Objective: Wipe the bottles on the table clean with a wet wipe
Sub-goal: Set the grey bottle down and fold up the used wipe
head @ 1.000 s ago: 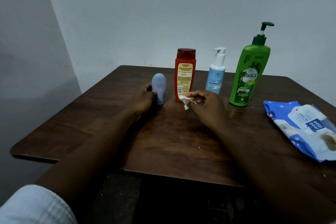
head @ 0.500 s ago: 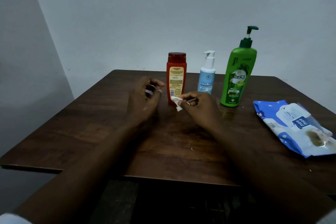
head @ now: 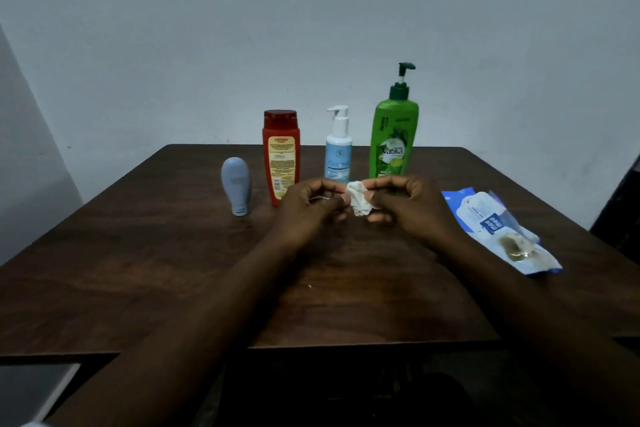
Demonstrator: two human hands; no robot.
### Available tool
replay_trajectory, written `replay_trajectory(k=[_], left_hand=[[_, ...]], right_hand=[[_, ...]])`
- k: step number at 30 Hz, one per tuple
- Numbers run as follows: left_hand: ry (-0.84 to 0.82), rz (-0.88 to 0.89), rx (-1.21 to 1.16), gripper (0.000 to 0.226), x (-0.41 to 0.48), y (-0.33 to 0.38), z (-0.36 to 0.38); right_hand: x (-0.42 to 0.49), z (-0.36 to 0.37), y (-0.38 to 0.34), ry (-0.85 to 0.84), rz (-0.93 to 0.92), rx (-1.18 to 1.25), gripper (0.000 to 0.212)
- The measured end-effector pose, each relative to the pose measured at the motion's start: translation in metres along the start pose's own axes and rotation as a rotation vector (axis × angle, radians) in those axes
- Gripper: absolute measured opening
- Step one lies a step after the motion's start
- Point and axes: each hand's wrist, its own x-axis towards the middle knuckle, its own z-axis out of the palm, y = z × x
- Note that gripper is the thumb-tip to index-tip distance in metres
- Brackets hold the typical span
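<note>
Both hands are bunched around the wet wipe point(head: 360, 202), which sits just in front of the red bottle point(head: 280, 156) and a bit to its right. The left hand point(head: 306, 210) has its fingers curled in, with the tips pinching the wipe's left edge. The right hand point(head: 407, 206) clamps the other side between thumb and curled fingers. The wipe is a crumpled little wad, not spread flat.

Nobody's touching a bottle at the moment. The small grey-blue bottle point(head: 236, 185) stands left of the red bottle, and the white pump bottle point(head: 338, 152) is just to its right. The tall green pump bottle point(head: 393, 135) comes further right again. The wipes pack point(head: 498, 229) lies flat on the table point(head: 173, 270), well off to the right of the red bottle.

My read is that this is the in-between bit, reworking the wipe to get a usable face before tackling a bottle. I can't tell which bottles are already clean.

For the next move, one hand probably has to let go and steady a bottle while the other wraps the wipe round it. The pump bottles look top-heavy, so I'd hold those low.
</note>
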Motion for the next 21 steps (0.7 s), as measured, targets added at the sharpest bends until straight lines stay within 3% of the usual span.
replay_trajectory(k=[6, 16, 21], left_hand=[[-0.01, -0.047, -0.006, 0.01, 0.002, -0.004, 0.031], [-0.11, 0.033, 0.462, 0.012, -0.002, -0.009, 0.024], [-0.073, 0.007, 0.539, 0.013, -0.002, -0.012, 0.005]], right_hand=[[-0.021, -0.017, 0.015, 0.043, 0.063, -0.04, 0.014], [-0.019, -0.049, 0.018, 0.191, -0.118, -0.599, 0.013], [-0.015, -0.058, 0.021, 0.119, -0.067, -0.837, 0.021]])
